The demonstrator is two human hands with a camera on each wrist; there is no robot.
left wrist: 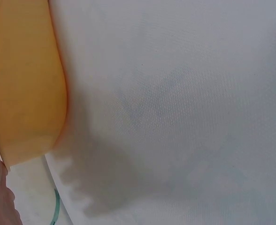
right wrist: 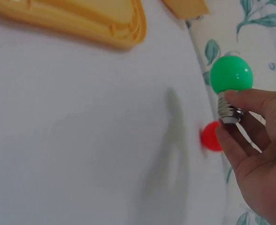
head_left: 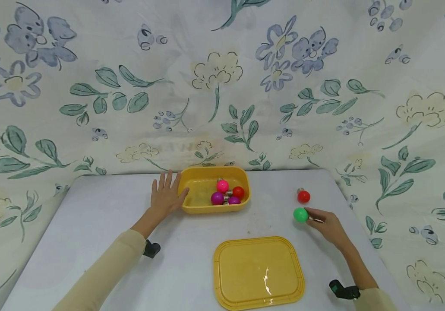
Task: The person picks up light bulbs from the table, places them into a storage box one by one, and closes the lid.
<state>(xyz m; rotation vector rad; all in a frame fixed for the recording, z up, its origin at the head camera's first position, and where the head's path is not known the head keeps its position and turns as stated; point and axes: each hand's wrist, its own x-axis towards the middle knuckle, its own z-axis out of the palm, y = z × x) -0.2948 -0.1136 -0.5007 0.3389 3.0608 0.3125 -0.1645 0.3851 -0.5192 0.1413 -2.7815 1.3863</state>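
Note:
A green light bulb [head_left: 300,214] is pinched by its metal screw base in my right hand [head_left: 329,226]. The right wrist view shows the thumb and fingers on that base, with the green globe [right wrist: 231,75] pointing up. Just beyond it a red light bulb [head_left: 303,197] lies on the table. My left hand [head_left: 165,198] is spread with straight fingers at the left end of a yellow bin [head_left: 195,209], its thumb at the rim. Inside the bin lie a pink bulb [head_left: 222,186], a red bulb [head_left: 238,192] and two purple bulbs [head_left: 217,198], grouped toward the right.
A flat yellow tray [head_left: 259,274] lies near the front of the white table [head_left: 102,224], closer to me than the bin. Behind the table and at its sides hangs a flower-patterned cloth [head_left: 191,47]. The bin stands close to the table's back edge.

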